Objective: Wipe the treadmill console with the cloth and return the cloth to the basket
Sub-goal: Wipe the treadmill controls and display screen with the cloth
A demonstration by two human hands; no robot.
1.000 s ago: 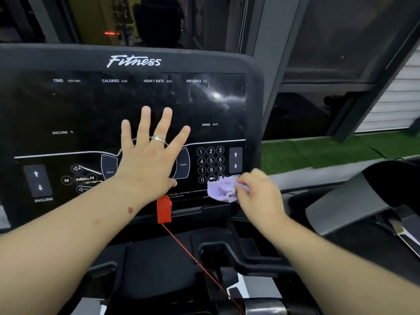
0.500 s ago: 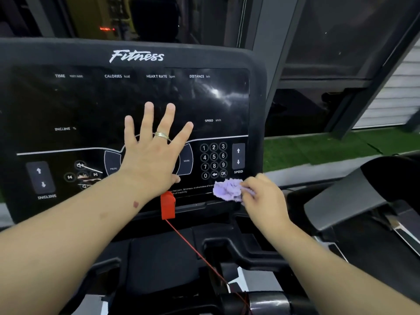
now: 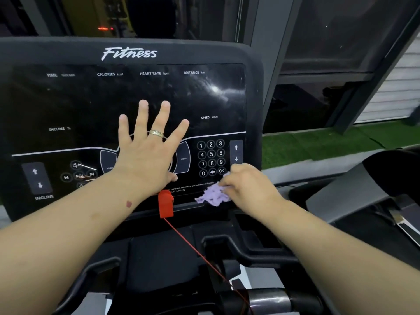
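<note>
While my left hand lay flat on the treadmill console, its fingers were straight and spread wide, and a gold ring showed on one of them. That palm covered the round control in the middle of the console, and left of it on the same panel were the incline arrows and a cluster of small media buttons. Just below my left wrist, at the console's lower edge, the red safety key stood clipped in place, and its red cord ran down and to the right from it across the dark handle frame. Right of my left hand on the console sat the number keypad, and beside that the speed arrows. My right hand was curled over the lilac cloth, pinching it in a crumpled bunch with the fingertips. The cloth was pressed against the console's bottom strip, below the keypad and to the right of the safety key, lying over the end of the small printed warning line. Past the console's right edge I could see a strip of green turf and, lower down, part of another dark machine. The basket was out of my sight.
</note>
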